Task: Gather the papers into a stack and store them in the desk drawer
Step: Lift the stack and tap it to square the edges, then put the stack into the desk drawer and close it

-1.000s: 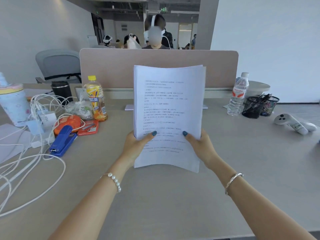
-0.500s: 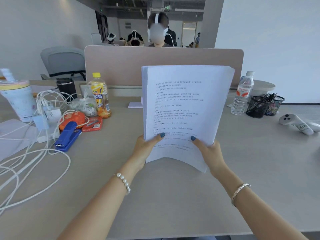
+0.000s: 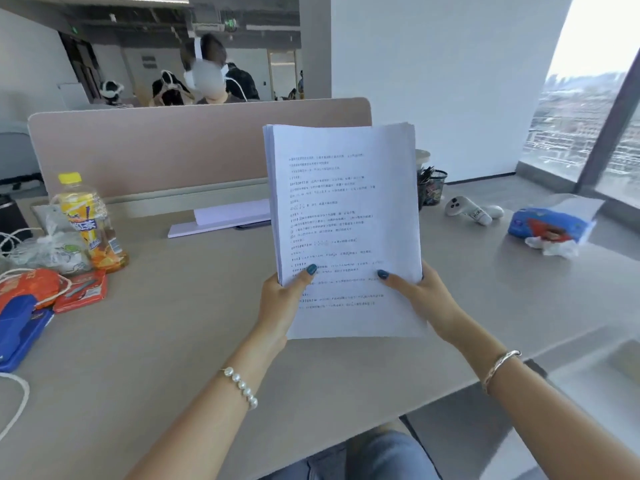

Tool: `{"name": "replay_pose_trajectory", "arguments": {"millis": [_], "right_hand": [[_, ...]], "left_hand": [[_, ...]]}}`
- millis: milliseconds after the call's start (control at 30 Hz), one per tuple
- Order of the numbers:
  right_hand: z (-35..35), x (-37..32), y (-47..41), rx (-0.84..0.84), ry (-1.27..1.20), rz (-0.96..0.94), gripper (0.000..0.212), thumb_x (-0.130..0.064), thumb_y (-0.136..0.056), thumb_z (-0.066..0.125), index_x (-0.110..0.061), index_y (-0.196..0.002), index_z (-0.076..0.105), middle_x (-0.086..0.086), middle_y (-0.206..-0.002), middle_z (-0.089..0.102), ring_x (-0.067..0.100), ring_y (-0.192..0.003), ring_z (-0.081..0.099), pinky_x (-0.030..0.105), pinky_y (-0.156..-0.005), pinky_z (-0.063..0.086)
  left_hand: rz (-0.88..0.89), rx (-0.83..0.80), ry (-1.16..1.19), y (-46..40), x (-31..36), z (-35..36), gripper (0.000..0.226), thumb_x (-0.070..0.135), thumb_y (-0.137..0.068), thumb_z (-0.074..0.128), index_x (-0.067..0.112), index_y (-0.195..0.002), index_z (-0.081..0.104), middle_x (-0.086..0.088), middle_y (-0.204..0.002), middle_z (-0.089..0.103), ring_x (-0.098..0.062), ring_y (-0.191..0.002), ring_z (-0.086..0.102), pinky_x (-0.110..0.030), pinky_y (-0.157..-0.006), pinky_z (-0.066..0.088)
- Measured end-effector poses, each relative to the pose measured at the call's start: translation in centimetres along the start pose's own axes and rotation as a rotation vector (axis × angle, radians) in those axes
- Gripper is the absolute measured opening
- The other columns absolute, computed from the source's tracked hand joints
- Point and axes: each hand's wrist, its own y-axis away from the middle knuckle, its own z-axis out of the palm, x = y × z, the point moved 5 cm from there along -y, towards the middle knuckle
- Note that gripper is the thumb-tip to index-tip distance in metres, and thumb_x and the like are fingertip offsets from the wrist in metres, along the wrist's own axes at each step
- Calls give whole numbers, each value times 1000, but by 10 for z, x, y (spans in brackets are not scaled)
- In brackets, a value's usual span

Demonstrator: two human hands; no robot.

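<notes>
A stack of printed white papers [image 3: 346, 216] is held upright above the beige desk [image 3: 173, 341], its bottom edge a little over the desktop. My left hand [image 3: 280, 303] grips the stack's lower left edge, thumb on the front page. My right hand [image 3: 422, 296] grips the lower right edge the same way. Another white sheet [image 3: 228, 218] lies flat near the partition behind the stack. No drawer shows in this view.
Left on the desk: an orange drink bottle [image 3: 90, 223], a plastic bag [image 3: 48, 251], red packets [image 3: 79, 289], a blue stapler [image 3: 17, 327], white cables. Right: a mesh pen cup [image 3: 431, 187], a white controller [image 3: 467, 209], a blue tissue pack [image 3: 550, 226]. A person sits behind the pink partition [image 3: 173, 143].
The view has swung to the right, bringing the window and tissue pack into sight. The fanned sheets are now squared into a neater stack, still held by both hands.
</notes>
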Motion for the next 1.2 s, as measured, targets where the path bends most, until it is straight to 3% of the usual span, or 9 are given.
{"name": "replay_pose_trajectory", "arguments": {"millis": [133, 267, 400, 500, 633, 733, 867, 1033, 1200], "right_hand": [[-64, -2, 25, 83, 81, 0, 38, -28, -78, 71, -24, -114, 60, 0, -109, 71, 17, -91, 70, 32, -74, 58], [-132, -4, 58, 257, 137, -9, 31, -23, -81, 68, -16, -111, 62, 10, -107, 71, 28, -95, 68, 41, -83, 57], [-192, -5, 97, 386, 137, 20, 28, -24, -83, 67, -17, -111, 64, 9, -109, 71, 26, -100, 68, 42, -88, 55], [-228, -7, 128, 489, 108, 19, 27, -24, -82, 68, -22, -109, 64, 2, -105, 71, 22, -96, 69, 35, -80, 56], [-273, -6, 166, 690, 33, 13, 25, -23, -78, 71, -20, -103, 67, 6, -100, 69, 24, -87, 67, 33, -72, 56], [-301, 3, 187, 803, -57, 29, 30, -24, -73, 75, -20, -102, 67, 10, -102, 68, 29, -91, 65, 43, -80, 56], [-328, 21, 210, 874, -354, -11, 34, -15, -81, 67, -15, -114, 61, 5, -106, 67, 21, -91, 65, 25, -68, 58], [-339, 53, 216, 901, -593, -2, 39, -10, -81, 63, -11, -119, 57, 2, -104, 72, 16, -86, 71, 26, -67, 58], [-348, 83, 209, 885, -643, 52, 43, -12, -86, 59, -10, -128, 52, 7, -124, 63, 26, -112, 59, 35, -81, 58]], "left_hand": [[-54, -88, 65, 6, -7, 62, 17, 34, -77, 71, 24, -90, 72, -3, -99, 74, -25, -96, 69, -48, -86, 56], [-111, -177, 106, 19, -18, 133, 11, 31, -78, 71, 24, -87, 70, -3, -96, 73, -26, -97, 68, -47, -87, 55], [-153, -318, 170, 43, -21, 202, 11, 24, -81, 69, 23, -92, 69, 3, -90, 72, -17, -84, 69, -26, -63, 57], [-184, -418, 191, 64, -23, 246, 14, 23, -82, 68, 19, -95, 68, 0, -92, 72, -15, -78, 70, -24, -57, 56], [-230, -517, 211, 91, -32, 297, 16, 24, -83, 67, 18, -98, 68, 2, -89, 71, -4, -64, 70, -20, -49, 54], [-274, -547, 208, 108, -42, 329, 16, 26, -83, 67, 20, -97, 68, -3, -95, 72, -13, -79, 70, -29, -63, 58], [-346, -557, 226, 125, -56, 367, 32, 26, -82, 68, 12, -111, 66, -10, -109, 71, -26, -99, 68, -48, -91, 54], [-396, -603, 237, 145, -81, 414, 49, 38, -74, 74, 19, -118, 63, -4, -118, 68, -24, -111, 63, -49, -100, 47], [-459, -691, 247, 163, -106, 454, 44, 32, -79, 71, 16, -119, 61, -4, -114, 69, -20, -104, 66, -42, -92, 54]]}}
